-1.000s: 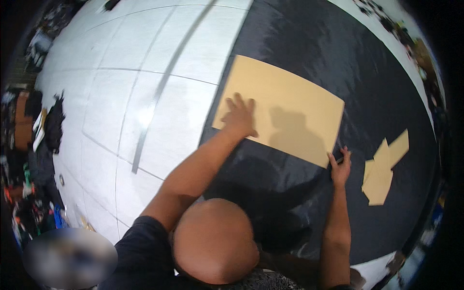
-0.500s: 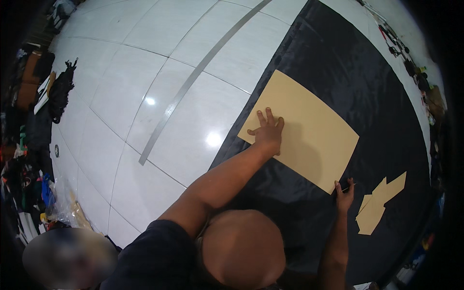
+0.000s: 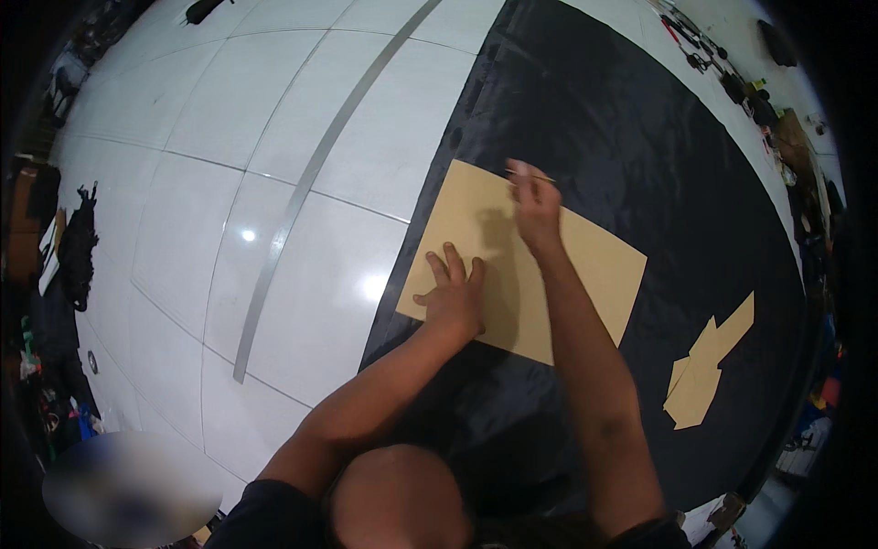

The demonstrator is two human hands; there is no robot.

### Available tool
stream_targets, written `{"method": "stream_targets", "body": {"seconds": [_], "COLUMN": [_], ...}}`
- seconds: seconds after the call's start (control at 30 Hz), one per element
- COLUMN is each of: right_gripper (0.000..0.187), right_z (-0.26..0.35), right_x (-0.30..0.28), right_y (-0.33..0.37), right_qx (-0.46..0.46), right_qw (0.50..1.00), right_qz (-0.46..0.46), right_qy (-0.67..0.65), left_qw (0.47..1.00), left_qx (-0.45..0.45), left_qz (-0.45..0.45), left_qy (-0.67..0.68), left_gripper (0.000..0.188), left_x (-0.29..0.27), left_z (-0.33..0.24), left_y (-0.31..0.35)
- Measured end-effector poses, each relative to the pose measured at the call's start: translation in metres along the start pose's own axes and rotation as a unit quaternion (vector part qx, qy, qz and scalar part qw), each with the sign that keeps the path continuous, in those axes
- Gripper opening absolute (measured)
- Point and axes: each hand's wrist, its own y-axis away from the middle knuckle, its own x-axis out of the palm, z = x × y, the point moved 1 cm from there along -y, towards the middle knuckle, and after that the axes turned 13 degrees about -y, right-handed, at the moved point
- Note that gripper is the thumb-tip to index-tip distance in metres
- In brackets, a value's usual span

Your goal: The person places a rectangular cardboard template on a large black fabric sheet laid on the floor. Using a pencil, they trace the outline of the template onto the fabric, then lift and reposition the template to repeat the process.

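Note:
A large tan card sheet [image 3: 594, 265] lies on black cloth [image 3: 658, 156]. My left hand [image 3: 455, 295] is spread flat on its near left part, fingers apart, pressing on the surface. My right hand [image 3: 538, 206] is closed in a pinch around a thin yellowish pencil-like stick [image 3: 545, 178], held over the sheet's far edge; I cannot tell whether its tip touches the sheet. The right forearm crosses above the card and hides a strip of it.
Several cut tan card pieces [image 3: 700, 380] overlap on the cloth at the right. White floor tiles [image 3: 320, 274] with a grey tape strip [image 3: 283, 224] stretch along the left. Assorted items line the far right wall, and a black bundle [image 3: 82, 247] sits at the far left.
My right hand has moved from the sheet's near right corner up and left to its far edge, still holding the thin stick. My left hand stays flat on the sheet; the view has shifted.

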Motion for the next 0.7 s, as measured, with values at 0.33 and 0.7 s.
{"method": "stream_targets", "body": {"seconds": [0.33,0.7], "right_gripper": [0.032,0.017], "right_z": [-0.044,-0.02], "right_x": [0.069,0.073], "right_y": [-0.028,-0.029], "right_qx": [-0.052,-0.018], "right_qw": [0.994,0.993], "right_qz": [-0.005,0.023], "right_qy": [0.101,0.113], "left_qw": [0.999,0.999], "left_qx": [0.012,0.015], "left_qz": [-0.03,-0.03], "left_qy": [0.006,0.004], "left_gripper": [0.116,0.115], "left_x": [0.004,0.003], "left_z": [0.006,0.007], "left_y": [-0.001,-0.001]}}
